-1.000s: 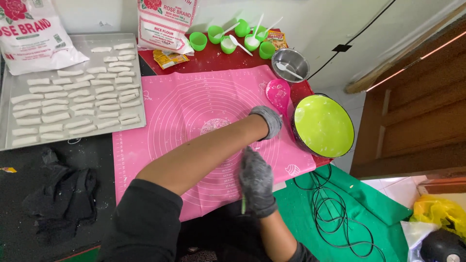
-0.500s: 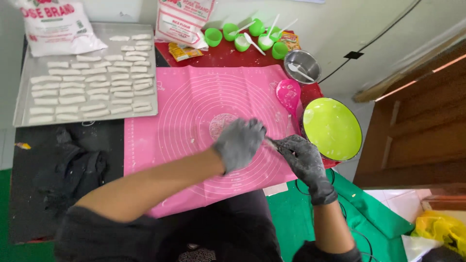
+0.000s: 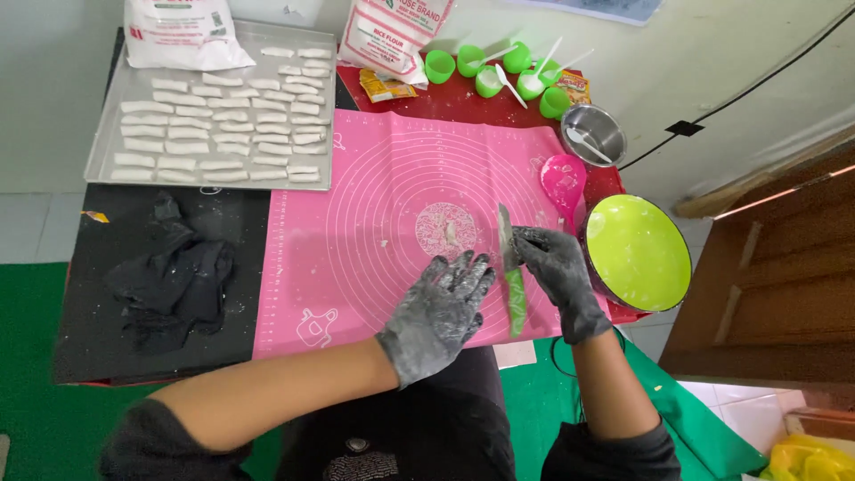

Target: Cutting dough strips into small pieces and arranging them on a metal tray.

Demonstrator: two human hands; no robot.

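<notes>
My right hand [image 3: 557, 276], in a floury black glove, grips a knife [image 3: 510, 276] with a green handle, blade pointing away over the pink silicone mat [image 3: 356, 232]. My left hand [image 3: 436, 316], also gloved, hovers flat and spread over the mat's near edge, holding nothing. A small piece of white dough [image 3: 448, 232] lies at the middle of the mat's printed circles, just beyond both hands. The knife tip is right of the dough, apart from it.
A metal tray [image 3: 102, 151] with several white dough strips stands at the back left, two flour bags behind. Green cups with white spoons [image 3: 499, 71], a steel bowl [image 3: 595, 134], a pink scoop [image 3: 564, 178] and a lime-green bowl [image 3: 637, 252] line the right. Black cloth [image 3: 174, 276] lies left.
My hands have come apart: the left hand opened and drew back toward me, uncovering the dough. The right hand now holds the knife upright beside it.
</notes>
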